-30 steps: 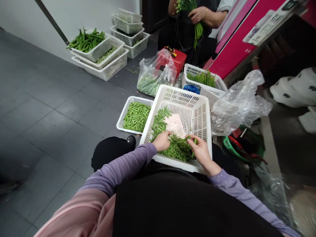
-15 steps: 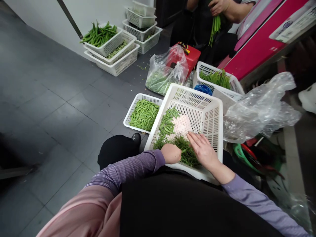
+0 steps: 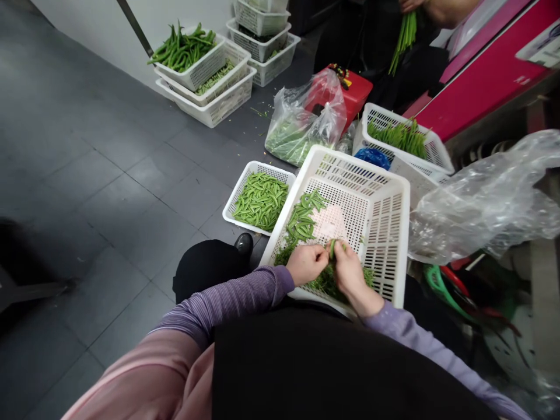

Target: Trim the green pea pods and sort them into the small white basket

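A large white basket rests in front of me, with green pods on its left side and a heap of thin green trimmings near me. Over the heap my right hand pinches a green pod. My left hand is closed at the pod's left side, fingertips pressed together; whatever they hold is too small to name. Left of the large basket, a small white basket is full of pods.
Stacked baskets stand by the wall. A plastic bag of greens, a red stool and a basket of long greens lie beyond. Another person's hand holds green stalks. Clear plastic is at right.
My right hand has gone from spread fingers to a pinch on a pod and moved toward my left hand. My left hand has risen slightly. The view has shifted, moving most things rightward.
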A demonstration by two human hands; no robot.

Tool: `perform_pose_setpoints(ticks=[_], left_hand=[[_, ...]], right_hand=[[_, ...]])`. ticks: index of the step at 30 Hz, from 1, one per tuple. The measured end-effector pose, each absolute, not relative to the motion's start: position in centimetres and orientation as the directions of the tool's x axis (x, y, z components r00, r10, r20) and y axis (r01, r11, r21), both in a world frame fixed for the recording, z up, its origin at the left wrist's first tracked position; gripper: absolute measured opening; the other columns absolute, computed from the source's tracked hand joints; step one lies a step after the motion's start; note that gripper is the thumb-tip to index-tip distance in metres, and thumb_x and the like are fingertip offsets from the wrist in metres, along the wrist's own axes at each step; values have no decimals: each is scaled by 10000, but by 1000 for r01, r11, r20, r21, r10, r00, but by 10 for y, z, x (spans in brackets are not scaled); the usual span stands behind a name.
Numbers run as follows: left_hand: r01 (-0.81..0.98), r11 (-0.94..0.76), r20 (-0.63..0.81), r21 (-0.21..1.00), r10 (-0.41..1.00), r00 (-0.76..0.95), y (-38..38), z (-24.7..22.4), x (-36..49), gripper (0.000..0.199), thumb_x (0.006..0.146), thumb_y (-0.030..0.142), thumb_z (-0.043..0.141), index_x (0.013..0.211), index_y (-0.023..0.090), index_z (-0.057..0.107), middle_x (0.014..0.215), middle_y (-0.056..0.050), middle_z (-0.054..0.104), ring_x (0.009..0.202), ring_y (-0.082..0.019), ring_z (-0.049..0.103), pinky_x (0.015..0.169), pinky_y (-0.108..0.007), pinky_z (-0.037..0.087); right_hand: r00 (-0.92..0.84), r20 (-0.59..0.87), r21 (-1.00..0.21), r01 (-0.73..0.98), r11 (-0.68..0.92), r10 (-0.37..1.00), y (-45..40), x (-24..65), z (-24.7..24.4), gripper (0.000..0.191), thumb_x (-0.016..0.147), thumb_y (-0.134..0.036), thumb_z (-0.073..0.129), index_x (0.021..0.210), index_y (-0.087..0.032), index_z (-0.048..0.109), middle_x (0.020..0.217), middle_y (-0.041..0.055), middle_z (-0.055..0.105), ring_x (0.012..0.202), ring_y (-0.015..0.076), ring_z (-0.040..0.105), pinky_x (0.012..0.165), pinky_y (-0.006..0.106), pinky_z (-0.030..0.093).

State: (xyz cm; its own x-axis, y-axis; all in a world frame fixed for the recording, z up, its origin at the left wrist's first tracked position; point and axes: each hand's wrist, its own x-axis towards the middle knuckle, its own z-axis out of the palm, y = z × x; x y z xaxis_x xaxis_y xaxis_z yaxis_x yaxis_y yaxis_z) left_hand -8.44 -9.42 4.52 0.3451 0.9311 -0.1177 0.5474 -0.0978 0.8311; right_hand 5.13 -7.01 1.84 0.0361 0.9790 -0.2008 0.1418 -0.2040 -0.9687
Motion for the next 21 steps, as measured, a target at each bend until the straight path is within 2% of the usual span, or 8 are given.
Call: perform_pose_setpoints(ticks=[2,4,5,7,10,14,18,21], left_hand=[[690,-169,-231,704,863,448,-99,39,-82,238,762,233,424,670,146,625,637,-39,601,592,-132,536,596,-238,416],[748,-269,-335,607,767,548,-105,32,-81,199,712,211,465,770,160,648,742,-65,609,653,-163,566,598,-258,431],[756,-306,-355,579,740,571,-107,30,-81,235,699,200,471,855,167,644,826,-80,604,699,-176,576,605,-264,440],[760,-353,-331,545,743,582,-109,27,-82,338,691,185,475,1006,173,597,986,-108,560,809,-199,578,641,-275,459],[767,-381,-315,516,749,583,-105,28,-84,318,717,201,465,1008,150,582,997,-119,551,857,-213,572,680,-291,474],[712,-455,-411,535,597,690,-101,28,-83,238,754,219,441,873,121,621,856,-108,616,744,-193,596,630,-284,479],[714,-456,-431,531,580,691,-101,30,-83,233,754,211,430,832,117,629,842,-124,639,736,-213,607,615,-304,479],[787,-352,-408,506,707,578,-97,32,-87,234,770,223,414,820,122,620,820,-135,642,732,-221,613,626,-316,476]], right_hand=[[231,-181,-952,202,-229,956,-34,55,4,295,843,-436,307,780,-187,451,633,-4,508,514,109,481,567,263,433],[284,-135,-915,331,-229,949,4,61,-7,302,840,-437,304,810,-181,460,665,9,529,500,111,473,557,270,427],[242,-108,-890,408,-202,964,20,62,-12,287,829,-431,348,810,-177,480,682,21,547,530,121,488,579,276,427],[-23,-72,-777,628,-42,997,40,57,-20,253,808,-402,430,840,-174,535,764,53,596,645,154,533,651,292,424],[-447,-189,-425,840,338,874,45,36,-34,229,803,-343,478,959,-213,585,911,70,628,779,194,565,704,300,410],[-518,-286,-172,855,489,806,40,17,-49,247,823,-290,454,1027,-260,591,995,63,610,799,189,579,677,276,407],[-492,-262,-199,869,452,830,42,22,-50,180,773,-280,525,923,-215,600,1011,77,573,786,172,564,667,256,403],[-390,-197,-452,850,270,899,37,33,-40,142,717,-269,581,828,-183,559,839,44,577,690,143,529,615,241,397]])
